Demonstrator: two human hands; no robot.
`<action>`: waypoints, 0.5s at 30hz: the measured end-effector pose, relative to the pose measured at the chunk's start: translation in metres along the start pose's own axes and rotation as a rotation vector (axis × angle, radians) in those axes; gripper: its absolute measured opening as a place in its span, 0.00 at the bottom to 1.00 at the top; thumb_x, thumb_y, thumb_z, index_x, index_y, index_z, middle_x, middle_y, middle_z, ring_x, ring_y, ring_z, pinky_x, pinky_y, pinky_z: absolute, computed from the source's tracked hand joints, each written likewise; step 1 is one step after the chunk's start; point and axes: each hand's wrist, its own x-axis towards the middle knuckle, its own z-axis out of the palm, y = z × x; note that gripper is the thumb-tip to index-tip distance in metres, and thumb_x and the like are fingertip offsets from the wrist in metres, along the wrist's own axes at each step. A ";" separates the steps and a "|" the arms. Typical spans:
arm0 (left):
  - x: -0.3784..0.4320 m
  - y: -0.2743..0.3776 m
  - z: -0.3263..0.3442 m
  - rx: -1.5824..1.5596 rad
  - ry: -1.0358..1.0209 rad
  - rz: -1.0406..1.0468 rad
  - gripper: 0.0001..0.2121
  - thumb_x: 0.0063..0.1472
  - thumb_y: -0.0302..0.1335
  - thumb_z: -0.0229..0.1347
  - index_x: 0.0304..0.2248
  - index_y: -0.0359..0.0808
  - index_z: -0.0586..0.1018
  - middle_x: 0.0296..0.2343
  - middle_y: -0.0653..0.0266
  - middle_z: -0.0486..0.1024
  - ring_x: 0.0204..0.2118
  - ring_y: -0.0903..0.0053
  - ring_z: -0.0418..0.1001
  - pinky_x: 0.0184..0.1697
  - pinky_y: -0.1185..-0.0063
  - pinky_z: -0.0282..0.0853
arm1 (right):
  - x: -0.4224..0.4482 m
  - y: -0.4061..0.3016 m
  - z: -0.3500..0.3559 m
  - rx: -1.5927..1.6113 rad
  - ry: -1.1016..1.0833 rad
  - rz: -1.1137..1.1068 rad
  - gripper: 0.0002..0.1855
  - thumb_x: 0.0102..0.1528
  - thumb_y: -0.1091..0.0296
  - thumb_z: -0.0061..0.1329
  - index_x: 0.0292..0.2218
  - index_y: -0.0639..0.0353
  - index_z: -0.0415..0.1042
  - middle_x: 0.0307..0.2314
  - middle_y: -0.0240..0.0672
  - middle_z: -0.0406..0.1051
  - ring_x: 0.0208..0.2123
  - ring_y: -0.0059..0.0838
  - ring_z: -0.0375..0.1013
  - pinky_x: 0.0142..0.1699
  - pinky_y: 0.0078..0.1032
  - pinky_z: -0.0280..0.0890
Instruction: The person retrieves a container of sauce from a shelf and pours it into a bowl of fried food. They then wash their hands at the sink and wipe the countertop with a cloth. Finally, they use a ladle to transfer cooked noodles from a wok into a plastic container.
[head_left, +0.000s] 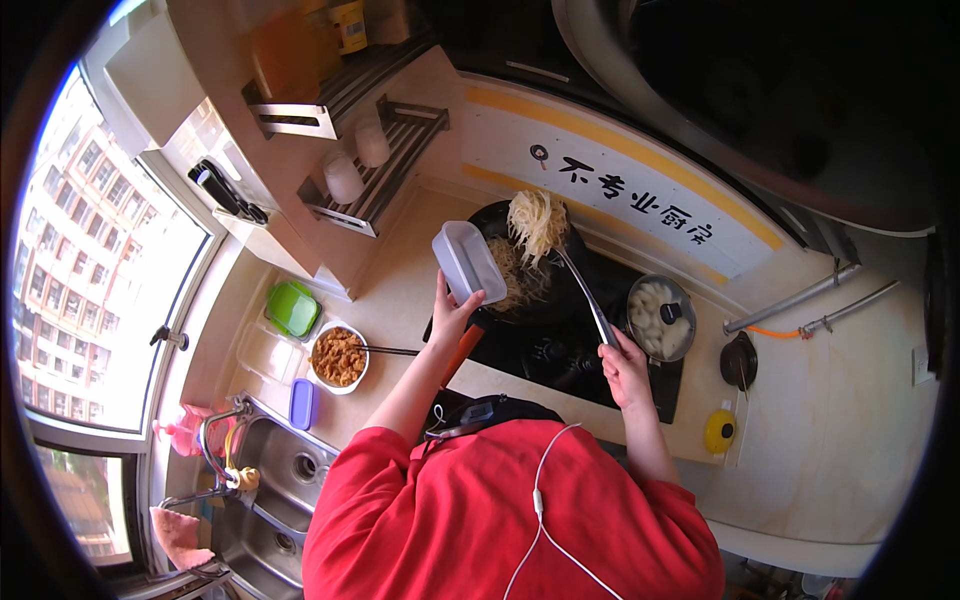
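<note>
My left hand (452, 313) holds a translucent plastic food container (469, 262), tilted beside the wok. Its inside looks bare. In my right hand (624, 366) is the dark handle of a metal spatula or ladle (583, 289); which one is hidden under its load. A heap of pale shredded food (537, 221), perhaps potato, rests on its raised head. More shreds (517, 281) lie in the black wok (491, 217) beneath, on the black gas hob (551, 356). The wok's brown handle (463, 354) points back past my left forearm.
Right of the wok stands a glass-lidded pan (660, 319) with pale pieces. On the left counter are a bowl of browned food (339, 356) with chopsticks (394, 350) across it, a green lid (293, 309), a purple lid (302, 403) and a double steel sink (279, 457). A slatted shelf (390, 169) overhangs.
</note>
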 end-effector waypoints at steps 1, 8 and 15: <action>0.006 -0.005 0.003 0.001 -0.015 0.022 0.47 0.56 0.27 0.61 0.63 0.36 0.36 0.45 0.52 0.71 0.46 0.72 0.71 0.50 0.75 0.67 | -0.002 -0.004 0.003 0.003 -0.012 -0.006 0.27 0.55 0.79 0.48 0.56 0.64 0.61 0.25 0.27 0.65 0.17 0.06 0.55 0.18 0.06 0.47; 0.029 -0.015 0.035 -0.023 -0.063 -0.043 0.44 0.57 0.26 0.60 0.62 0.39 0.40 0.49 0.56 0.68 0.49 0.72 0.69 0.49 0.74 0.66 | -0.016 -0.028 0.019 0.083 -0.041 -0.013 0.28 0.55 0.79 0.48 0.56 0.65 0.60 0.25 0.28 0.66 0.17 0.07 0.55 0.18 0.06 0.47; 0.023 -0.011 0.069 -0.357 -0.239 -0.120 0.39 0.62 0.30 0.55 0.63 0.48 0.41 0.53 0.61 0.62 0.55 0.70 0.63 0.56 0.69 0.59 | -0.016 -0.013 0.016 0.080 -0.021 -0.037 0.29 0.54 0.79 0.49 0.57 0.65 0.59 0.25 0.29 0.67 0.17 0.07 0.56 0.18 0.07 0.46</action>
